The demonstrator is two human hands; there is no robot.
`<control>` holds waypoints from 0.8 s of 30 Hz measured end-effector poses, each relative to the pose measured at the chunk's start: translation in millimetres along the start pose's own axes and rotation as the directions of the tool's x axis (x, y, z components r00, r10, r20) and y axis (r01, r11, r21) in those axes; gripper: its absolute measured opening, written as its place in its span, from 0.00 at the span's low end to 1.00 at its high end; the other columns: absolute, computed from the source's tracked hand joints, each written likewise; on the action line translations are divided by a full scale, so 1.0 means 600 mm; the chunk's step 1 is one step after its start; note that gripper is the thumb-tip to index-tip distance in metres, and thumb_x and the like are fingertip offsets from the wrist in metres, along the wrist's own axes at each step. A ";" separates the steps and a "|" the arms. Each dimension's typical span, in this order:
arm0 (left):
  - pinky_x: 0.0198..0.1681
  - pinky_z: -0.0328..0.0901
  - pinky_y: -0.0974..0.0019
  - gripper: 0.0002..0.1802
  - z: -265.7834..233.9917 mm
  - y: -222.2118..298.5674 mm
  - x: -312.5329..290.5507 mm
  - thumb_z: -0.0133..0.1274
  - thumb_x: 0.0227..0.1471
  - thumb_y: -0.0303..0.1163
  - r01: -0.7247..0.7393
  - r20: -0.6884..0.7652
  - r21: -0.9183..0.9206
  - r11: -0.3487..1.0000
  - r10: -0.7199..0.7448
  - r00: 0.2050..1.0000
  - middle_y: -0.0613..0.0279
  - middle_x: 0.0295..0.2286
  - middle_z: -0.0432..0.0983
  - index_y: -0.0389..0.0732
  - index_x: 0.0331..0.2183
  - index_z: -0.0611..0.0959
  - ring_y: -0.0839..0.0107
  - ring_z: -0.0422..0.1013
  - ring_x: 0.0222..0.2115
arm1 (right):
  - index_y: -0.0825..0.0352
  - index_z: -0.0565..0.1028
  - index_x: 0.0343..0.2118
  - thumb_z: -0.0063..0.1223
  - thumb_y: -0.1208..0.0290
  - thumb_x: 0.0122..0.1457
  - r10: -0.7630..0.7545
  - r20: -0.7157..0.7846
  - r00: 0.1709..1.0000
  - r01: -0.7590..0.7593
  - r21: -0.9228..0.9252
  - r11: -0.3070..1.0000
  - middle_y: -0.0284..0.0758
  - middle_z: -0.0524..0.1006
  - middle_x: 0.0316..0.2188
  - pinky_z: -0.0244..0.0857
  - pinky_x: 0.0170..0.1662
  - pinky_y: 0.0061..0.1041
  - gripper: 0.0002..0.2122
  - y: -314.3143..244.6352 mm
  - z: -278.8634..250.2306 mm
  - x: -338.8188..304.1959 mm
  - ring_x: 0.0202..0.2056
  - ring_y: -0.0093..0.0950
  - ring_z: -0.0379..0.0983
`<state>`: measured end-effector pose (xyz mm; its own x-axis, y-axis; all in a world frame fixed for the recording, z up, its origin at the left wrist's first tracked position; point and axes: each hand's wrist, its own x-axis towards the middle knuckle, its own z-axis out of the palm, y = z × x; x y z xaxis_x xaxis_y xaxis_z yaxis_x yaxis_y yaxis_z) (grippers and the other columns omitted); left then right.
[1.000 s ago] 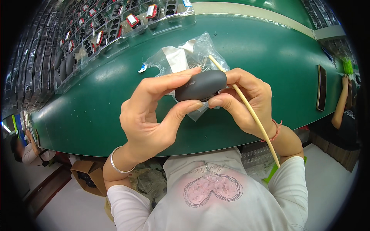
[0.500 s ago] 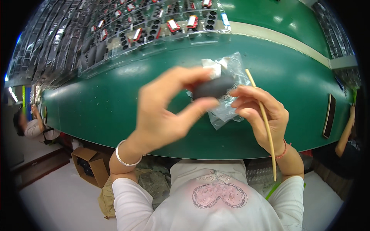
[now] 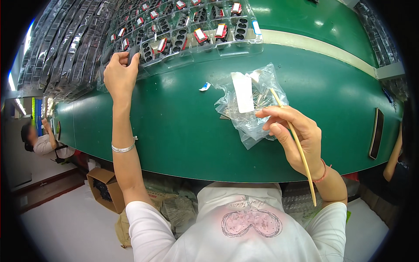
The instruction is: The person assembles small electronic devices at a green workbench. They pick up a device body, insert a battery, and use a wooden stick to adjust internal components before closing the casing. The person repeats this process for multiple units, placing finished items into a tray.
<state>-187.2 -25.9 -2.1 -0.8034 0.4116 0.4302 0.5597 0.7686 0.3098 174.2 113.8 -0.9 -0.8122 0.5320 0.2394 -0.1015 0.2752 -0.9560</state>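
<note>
Looking down through the head camera, I see small white labels [image 3: 221, 29] on the red-and-black parts in the clear plastic tray [image 3: 244, 49], too small for me to read. A blue-and-white sticker [image 3: 256, 27] sits at the tray's right end, and a torn blue-and-white scrap [image 3: 204, 87] lies alone on the green table [image 3: 183, 139]. The shirt [image 3: 251, 203] has faint lettering above its pink, sketched heart, and I can't make it out.

The left hand [image 3: 120, 74] reaches to the tray's near left corner, thumb and forefinger closed on the sides of a dark rounded piece [image 3: 133, 51]. The right hand [image 3: 301, 137] is loosely curled, a pale wooden stick [image 3: 301, 150] lying across it between thumb and fingers; thumb and forefinger tips stand a little apart, beside a clear plastic bag [image 3: 251, 131]. Thin metal pins [image 3: 261, 100] and a white paper slip [image 3: 242, 91] show at the bag.

The left fingers partly cover the dark piece, so I can't tell whether it touches the tray floor. The tray's far side is cut off, as is a co-worker's arm [image 3: 395, 153] at the right edge.
</note>
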 end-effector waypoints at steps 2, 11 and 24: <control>0.35 0.68 0.64 0.20 -0.005 -0.001 -0.001 0.62 0.42 0.45 0.002 0.015 0.018 1.000 -0.002 1.000 0.61 0.27 0.81 0.40 0.33 0.83 0.66 0.77 0.29 | 0.69 0.75 0.42 0.52 0.82 0.55 0.010 0.002 1.000 -0.010 0.004 1.000 0.37 0.79 0.34 0.66 0.33 0.20 0.11 -0.002 -0.001 0.000 0.27 0.23 0.72; 0.34 0.67 0.66 0.24 -0.020 0.007 0.018 0.61 0.41 0.51 -0.013 0.113 0.185 0.983 -0.008 0.994 0.63 0.26 0.81 0.43 0.35 0.85 0.69 0.76 0.27 | 0.69 0.75 0.42 0.52 0.82 0.55 0.003 0.006 1.000 -0.003 0.006 1.000 0.37 0.79 0.34 0.66 0.33 0.20 0.11 -0.001 0.000 0.000 0.27 0.23 0.72; 0.43 0.64 0.59 0.19 -0.016 0.026 0.010 0.59 0.42 0.48 -0.045 0.074 0.308 0.950 0.023 0.997 0.64 0.25 0.79 0.47 0.35 0.86 0.59 0.67 0.39 | 0.69 0.75 0.42 0.52 0.83 0.55 -0.010 0.009 1.000 0.010 -0.006 1.000 0.37 0.79 0.34 0.66 0.33 0.20 0.11 -0.003 -0.003 -0.001 0.27 0.24 0.72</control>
<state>-181.5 -16.2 13.6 -0.8032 0.4643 0.3733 0.5053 0.8628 0.0139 176.1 114.3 0.9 -0.8160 0.5223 0.2475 -0.1060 0.2857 -0.9524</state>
